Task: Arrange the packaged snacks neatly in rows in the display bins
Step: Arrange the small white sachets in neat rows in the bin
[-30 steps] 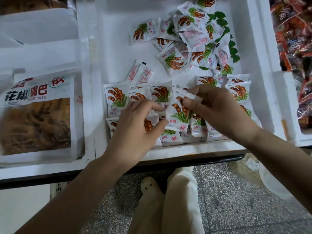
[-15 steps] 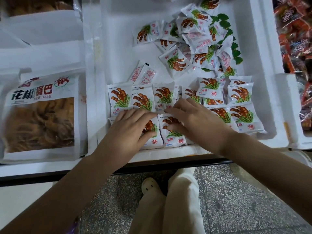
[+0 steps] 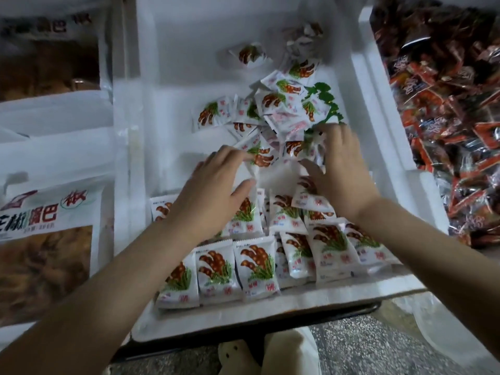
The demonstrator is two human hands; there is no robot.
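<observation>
Flanking loose packets (image 3: 273, 104) — left hand (image 3: 216, 182) pinching one, right hand (image 3: 341, 163) atop

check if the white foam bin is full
Not full: bare floor shows in the white foam bin, beside the loose pile and behind the front rows.

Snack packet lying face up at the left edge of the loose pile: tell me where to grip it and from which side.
Pinch the snack packet by its left edge, coming from the left over the bare floor of the foam bin. That edge lies free, while its right side meets the loose pile, so fingers coming from there would likely disturb neighbours.
</observation>
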